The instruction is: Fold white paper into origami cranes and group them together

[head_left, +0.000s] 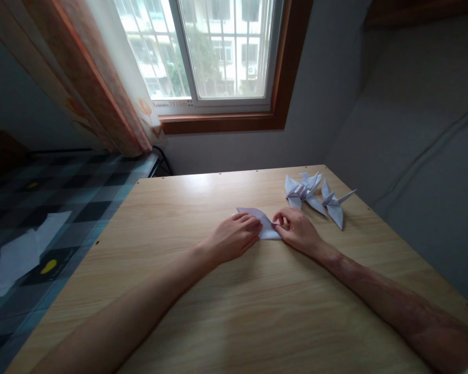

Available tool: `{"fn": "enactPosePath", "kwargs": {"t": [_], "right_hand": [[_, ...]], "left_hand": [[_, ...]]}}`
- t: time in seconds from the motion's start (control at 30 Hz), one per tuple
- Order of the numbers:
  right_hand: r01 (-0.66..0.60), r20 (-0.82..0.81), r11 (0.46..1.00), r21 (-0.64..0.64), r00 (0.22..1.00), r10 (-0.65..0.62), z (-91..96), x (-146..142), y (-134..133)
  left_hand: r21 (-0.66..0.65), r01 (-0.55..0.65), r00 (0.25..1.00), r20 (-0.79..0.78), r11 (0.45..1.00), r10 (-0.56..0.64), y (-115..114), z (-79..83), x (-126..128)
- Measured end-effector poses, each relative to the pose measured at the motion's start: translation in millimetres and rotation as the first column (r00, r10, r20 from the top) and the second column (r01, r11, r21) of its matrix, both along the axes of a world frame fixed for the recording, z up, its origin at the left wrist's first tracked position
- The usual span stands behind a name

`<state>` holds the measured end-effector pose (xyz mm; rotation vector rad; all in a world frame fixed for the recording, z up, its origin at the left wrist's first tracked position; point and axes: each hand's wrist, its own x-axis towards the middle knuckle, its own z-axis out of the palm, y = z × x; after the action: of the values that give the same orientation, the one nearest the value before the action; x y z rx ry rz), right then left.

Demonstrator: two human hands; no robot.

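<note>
A piece of white folded paper (268, 231) lies on the wooden table under both my hands, with one flap curving up at its far left. My left hand (238, 235) rests over the paper's left part, its fingers together and bent onto it; its thumb is mostly hidden. At the paper's right edge, my right hand (296, 228) pinches the raised edge between thumb and fingers. Just beyond my right hand sit several finished white paper cranes (304, 191), bunched close together. One paper crane (333, 201) stands at the right of the bunch.
The light wooden table (203, 311) reaches to a grey wall on the right. Left of it, a bed with a checked cover (81, 179) holds loose white paper sheets (21, 257). A window (226, 52) and an orange curtain (101, 78) are behind.
</note>
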<state>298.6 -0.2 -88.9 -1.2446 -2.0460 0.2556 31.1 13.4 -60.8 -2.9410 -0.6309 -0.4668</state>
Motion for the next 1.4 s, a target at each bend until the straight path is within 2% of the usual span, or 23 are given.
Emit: {"fn": "enactPosePath", "kwargs": {"t": [0.1, 0.23, 0.33, 0.47, 0.67, 0.8, 0.97, 1.13, 1.27, 1.4], "right_hand": [[-0.012, -0.02, 0.998, -0.054, 1.0, 0.011, 1.5, -0.4, 0.0], [-0.085, -0.006, 0.996, -0.001, 0.996, 0.085, 5.8, -2.3, -3.8], [-0.163, 0.013, 0.986, 0.021, 0.987, 0.163, 9.9, -3.1, -6.5], [-0.227, -0.035, 0.974, -0.024, 0.973, 0.226, 10.9, -2.0, -4.5], [-0.133, -0.106, 0.989, -0.057, 0.986, 0.127, 3.8, -0.7, 0.6], [-0.1, -0.117, 0.995, -0.022, 0.988, 0.097, 2.1, -1.1, 0.0], [-0.118, -0.072, 0.993, 0.005, 0.99, 0.118, 1.2, 1.1, 1.1], [-0.082, -0.015, 0.997, 0.005, 0.996, 0.082, 1.4, 1.0, -0.3], [-0.085, -0.02, 0.996, 0.018, 0.996, 0.085, 1.5, 0.0, -0.8], [-0.142, -0.055, 0.989, -0.033, 0.989, 0.14, 0.8, 0.4, 1.6]], "left_hand": [[-0.019, 0.007, 1.0, -0.022, 1.0, -0.007, 1.8, -3.9, -0.9], [-0.076, 0.002, 1.0, 0.008, 0.997, -0.001, 3.4, -8.0, -2.6], [-0.174, -0.024, 0.997, 0.066, 0.984, 0.036, 3.4, -5.9, -2.3], [-0.248, -0.026, 0.994, 0.096, 0.968, 0.051, 3.9, -0.9, -1.9], [-0.321, 0.005, 0.983, 0.174, 0.947, 0.054, 10.7, -6.8, -8.0], [-0.374, 0.046, 0.978, 0.204, 0.926, 0.033, 14.9, -11.4, -11.1], [-0.439, 0.045, 0.986, 0.165, 0.897, 0.032, 16.6, -11.4, -12.2], [-0.479, 0.079, 0.99, 0.144, 0.874, -0.011, 18.3, -9.5, -13.3], [-0.432, 0.138, 0.981, 0.183, 0.891, -0.063, 19.2, -8.5, -13.8], [-0.388, 0.107, 0.981, 0.191, 0.915, -0.033, 17.3, -3.4, -15.1]]}}
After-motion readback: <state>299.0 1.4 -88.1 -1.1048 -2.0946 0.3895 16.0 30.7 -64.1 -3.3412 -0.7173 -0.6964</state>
